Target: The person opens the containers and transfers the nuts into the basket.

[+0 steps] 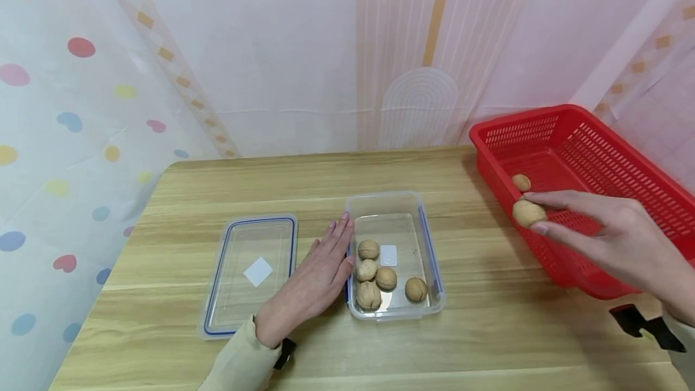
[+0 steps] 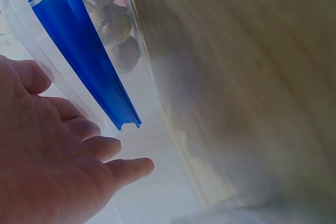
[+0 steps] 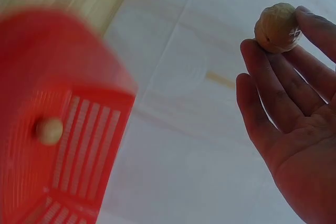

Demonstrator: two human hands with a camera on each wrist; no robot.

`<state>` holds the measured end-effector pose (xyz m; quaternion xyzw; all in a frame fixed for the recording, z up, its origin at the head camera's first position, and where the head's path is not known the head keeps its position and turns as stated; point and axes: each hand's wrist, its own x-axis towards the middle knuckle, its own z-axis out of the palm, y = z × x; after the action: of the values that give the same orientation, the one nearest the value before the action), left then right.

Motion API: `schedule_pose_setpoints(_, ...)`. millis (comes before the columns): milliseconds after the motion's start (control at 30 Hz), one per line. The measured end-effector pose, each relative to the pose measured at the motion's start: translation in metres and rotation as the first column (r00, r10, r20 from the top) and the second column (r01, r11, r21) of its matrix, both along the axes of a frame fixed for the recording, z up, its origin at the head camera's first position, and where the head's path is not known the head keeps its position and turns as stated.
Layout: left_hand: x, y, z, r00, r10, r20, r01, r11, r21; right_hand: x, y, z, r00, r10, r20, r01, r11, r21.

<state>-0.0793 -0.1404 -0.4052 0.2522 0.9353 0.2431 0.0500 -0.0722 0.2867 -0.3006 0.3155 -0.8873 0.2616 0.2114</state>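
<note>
Between the thumb and fingers of my right hand [image 1: 613, 234] a walnut [image 1: 529, 213] is pinched, above the near-left rim of a red basket [image 1: 491, 158]. The right wrist view shows the same walnut [image 3: 277, 28] at the fingertips. One more walnut [image 1: 521, 183] lies inside the basket. My left hand [image 1: 317, 276] rests with straight fingers against the left side of a clear plastic container [image 1: 388, 203]. Several walnuts [image 1: 386, 278] sit in the container's near part. In the left wrist view, a blue side clip [image 2: 86, 61] shows beside the left hand's fingers.
A clear lid [image 1: 247, 312] with a blue seal and a white label lies on the wooden table [image 1: 488, 343], left of the container. Behind the table hangs a patterned cloth [image 1: 282, 65].
</note>
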Motion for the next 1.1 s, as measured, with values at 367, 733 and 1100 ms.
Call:
schedule_pose_setpoints(367,0.000,0.000,0.001,1.000,0.003,0.010,-0.003,1.000,-0.003,-0.018,0.029,0.006,0.957,-0.262,0.128,0.258,0.965,0.050)
schedule_pose_setpoints(733,0.000,0.000,0.000,1.000,0.006,-0.005,-0.006,1.000,0.002,-0.050,0.053,0.010,0.900,-0.347,0.265,0.316,0.936,0.155)
schedule_pose_setpoints(1100,0.002,0.000,-0.001,1.000,0.004,-0.006,-0.004,1.000,0.016,-0.075,0.061,0.008,0.799,-0.380,0.466,0.316,0.924,0.214)
